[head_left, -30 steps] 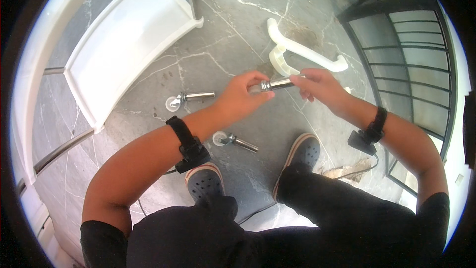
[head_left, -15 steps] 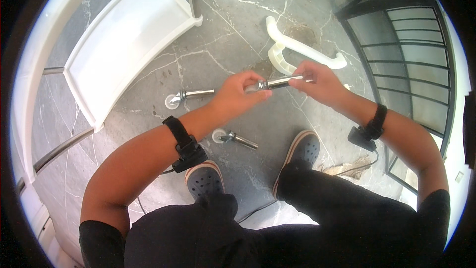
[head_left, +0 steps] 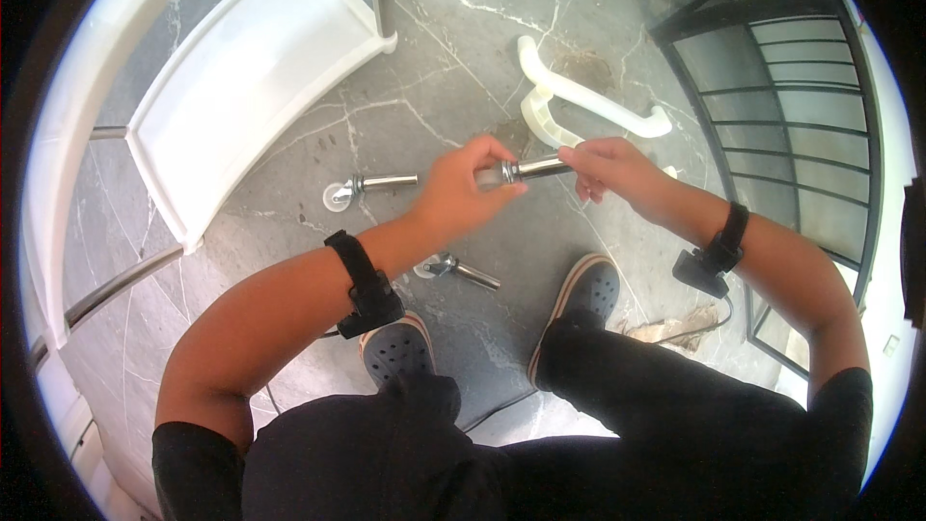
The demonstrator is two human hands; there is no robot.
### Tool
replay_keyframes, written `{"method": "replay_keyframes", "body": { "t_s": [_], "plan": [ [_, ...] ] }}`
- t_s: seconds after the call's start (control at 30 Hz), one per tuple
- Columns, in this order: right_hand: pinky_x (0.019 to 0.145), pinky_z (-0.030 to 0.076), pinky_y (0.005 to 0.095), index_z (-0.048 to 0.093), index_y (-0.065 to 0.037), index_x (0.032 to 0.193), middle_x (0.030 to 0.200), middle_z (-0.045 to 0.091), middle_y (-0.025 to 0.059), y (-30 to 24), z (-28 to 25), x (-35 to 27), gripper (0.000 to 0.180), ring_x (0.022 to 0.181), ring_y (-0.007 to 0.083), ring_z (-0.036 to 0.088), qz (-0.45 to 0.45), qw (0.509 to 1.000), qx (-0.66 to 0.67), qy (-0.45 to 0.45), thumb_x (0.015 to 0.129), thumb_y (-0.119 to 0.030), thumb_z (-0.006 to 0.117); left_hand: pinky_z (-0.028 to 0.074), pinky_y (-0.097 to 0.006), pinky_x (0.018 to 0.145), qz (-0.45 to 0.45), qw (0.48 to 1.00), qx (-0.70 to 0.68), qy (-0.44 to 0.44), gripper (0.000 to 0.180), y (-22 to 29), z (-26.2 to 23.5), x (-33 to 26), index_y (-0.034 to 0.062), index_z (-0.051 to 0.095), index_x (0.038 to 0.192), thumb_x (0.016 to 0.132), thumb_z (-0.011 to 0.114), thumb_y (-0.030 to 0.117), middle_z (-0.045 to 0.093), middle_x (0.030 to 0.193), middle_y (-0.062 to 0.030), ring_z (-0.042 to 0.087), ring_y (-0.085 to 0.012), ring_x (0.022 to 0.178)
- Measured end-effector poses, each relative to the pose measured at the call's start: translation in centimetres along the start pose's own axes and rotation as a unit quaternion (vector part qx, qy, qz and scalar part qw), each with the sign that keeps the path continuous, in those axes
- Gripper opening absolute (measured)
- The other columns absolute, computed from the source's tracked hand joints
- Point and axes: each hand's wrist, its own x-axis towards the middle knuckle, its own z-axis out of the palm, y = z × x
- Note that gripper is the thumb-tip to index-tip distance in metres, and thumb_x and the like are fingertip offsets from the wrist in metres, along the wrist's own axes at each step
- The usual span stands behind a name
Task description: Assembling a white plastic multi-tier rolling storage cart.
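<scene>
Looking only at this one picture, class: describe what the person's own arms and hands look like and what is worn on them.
Both forearms are bare, with short black sleeves at the upper arms. The left hand and right hand wear no gloves. The left wrist carries a broad black strap. The right wrist has a narrower black band with a small black box and a thin cable hanging from it.

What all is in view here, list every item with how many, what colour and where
metal rod: 1, silver, held level between both hands
caster wheels with metal stems: 2, white and silver, on the floor, one left of the left hand, one below it
white shelf tray: 1, white, upper left, tilted on its frame
plastic bracket: 1, cream, floor above the hands
black rack: 1, black, right edge
floor: grey marbled tile
shoes: 2, grey, lower middle
wrist straps: 2, black
left hand: fingers closed on the rod
right hand: fingers closed on the rod
</scene>
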Motion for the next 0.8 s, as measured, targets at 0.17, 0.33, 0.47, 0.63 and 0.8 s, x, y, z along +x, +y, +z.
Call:
{"method": "replay_keyframes", "body": {
  "t_s": [0.17,0.33,0.47,0.63,0.8],
  "plan": [
    [0.065,0.045,0.0237,0.064,-0.008,0.086,0.074,0.062,0.0001,0.8,-0.1,0.3,0.035,0.069,0.0080,0.057,-0.022,0.999,0.039,0.006,0.092,-0.043,0.065,0.051,-0.033,0.086,-0.118,0.990,-0.068,-0.018,0.034,0.1,0.2,-0.3,0.0038,0.058,0.110,0.085,0.075,0.020,0.068,0.105,-0.0117,0.065,-0.0198,0.103],
    [0.073,0.047,0.0253,0.062,-0.005,0.109,0.095,0.064,0.0010,0.3,-0.2,-1.4,0.028,0.085,0.0090,0.059,-0.128,0.983,0.134,0.012,0.090,-0.025,0.070,0.048,-0.029,0.088,-0.147,0.948,-0.282,-0.031,0.028,3.2,1.0,-0.4,0.0017,0.053,0.119,0.098,0.059,0.018,0.068,0.108,-0.0101,0.064,-0.0154,0.100],
    [0.075,0.048,0.0270,0.060,-0.003,0.117,0.099,0.065,0.0019,-0.8,0.4,-1.5,0.033,0.092,0.0096,0.059,-0.174,0.977,0.125,0.009,0.091,-0.020,0.069,0.050,-0.029,0.083,-0.083,0.961,-0.250,-0.083,0.038,2.9,3.6,0.8,0.0011,0.050,0.127,0.098,0.059,0.023,0.066,0.111,-0.0101,0.065,-0.0160,0.099],
    [0.082,0.049,0.0302,0.059,-0.004,0.119,0.106,0.065,0.0051,-2.5,-1.6,0.1,0.030,0.098,0.0134,0.060,-0.240,0.968,0.071,-0.022,0.095,-0.022,0.063,0.050,-0.031,0.085,0.003,0.993,-0.115,-0.006,0.043,3.4,4.1,4.1,0.0016,0.049,0.129,0.096,0.061,0.026,0.064,0.110,-0.0120,0.063,-0.0177,0.098],
    [0.083,0.050,0.0344,0.063,-0.003,0.114,0.106,0.066,0.0099,-4.1,-2.5,2.8,0.030,0.097,0.0212,0.062,-0.433,0.875,-0.200,0.084,0.092,-0.024,0.066,0.049,-0.032,0.087,-0.047,0.973,0.141,0.176,0.044,4.6,-5.0,4.8,0.0077,0.049,0.130,0.092,0.067,0.020,0.054,0.123,-0.0112,0.058,-0.0192,0.106]
  ]
}}
